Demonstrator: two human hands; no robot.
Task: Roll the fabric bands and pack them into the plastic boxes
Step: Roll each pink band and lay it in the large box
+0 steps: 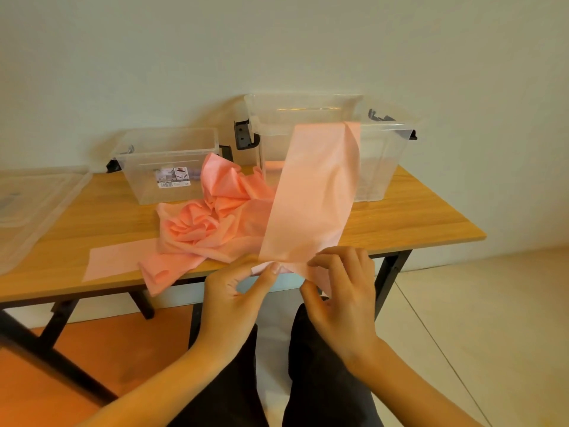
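A long pink fabric band [311, 195] runs from the rim of the large clear plastic box [385, 155] down to the table's front edge. My left hand [240, 291] pinches the band's near end between thumb and fingers. My right hand [341, 288] pinches the same end from the right, fingers curled over the fold. A heap of crumpled pink bands [212, 220] lies at the table's middle. A smaller clear plastic box [147, 174] with a label stands behind the heap at the left.
A flat pink strip [114, 263] lies near the front edge of the wooden table [409, 223]. Clear box lids [27, 204] rest at the far left. Both boxes have black latches. My legs in dark trousers sit below the table edge.
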